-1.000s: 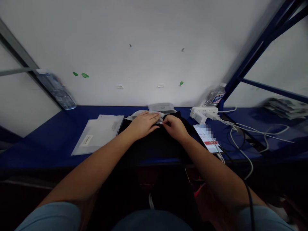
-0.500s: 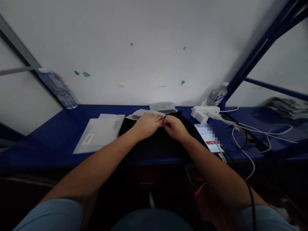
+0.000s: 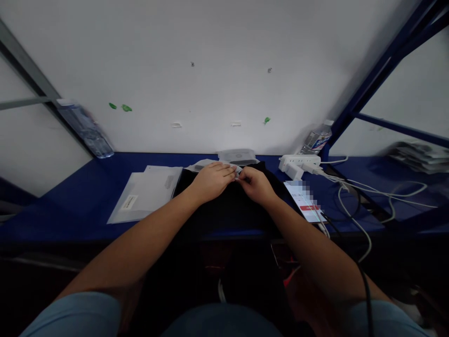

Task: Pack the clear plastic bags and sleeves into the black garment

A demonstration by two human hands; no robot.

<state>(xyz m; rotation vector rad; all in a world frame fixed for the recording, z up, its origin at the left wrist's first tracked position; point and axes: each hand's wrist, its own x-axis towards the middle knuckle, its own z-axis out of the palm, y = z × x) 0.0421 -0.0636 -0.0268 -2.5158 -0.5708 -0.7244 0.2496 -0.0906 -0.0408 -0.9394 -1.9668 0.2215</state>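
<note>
A translucent plastic bag [image 3: 197, 165] with something dark in it lies on a black cloth [image 3: 224, 210], mostly covered by my hands. My left hand [image 3: 214, 180] rests flat over the bag, fingers stretched out and pointing right. Just beside its fingertips, my right hand [image 3: 256, 183] is closed, thumb and curled forefinger pinching the bag's right end. Exactly what part of the bag sits in that pinch is hard to see. Behind the hands, a second plastic bag [image 3: 237, 156] with a dark item inside lies near the wall.
Flat translucent bags [image 3: 147, 192] lie to the left on the blue table [image 3: 70, 192]. On the right are a phone [image 3: 304, 201], a white power strip [image 3: 300, 162] and cables [image 3: 365, 187]. Plastic bottles [image 3: 86, 128] stand at both sides against the wall.
My left hand has shifted slightly left and my right thumb has moved at the bag's end. Both hands stay at the same bag.
</note>
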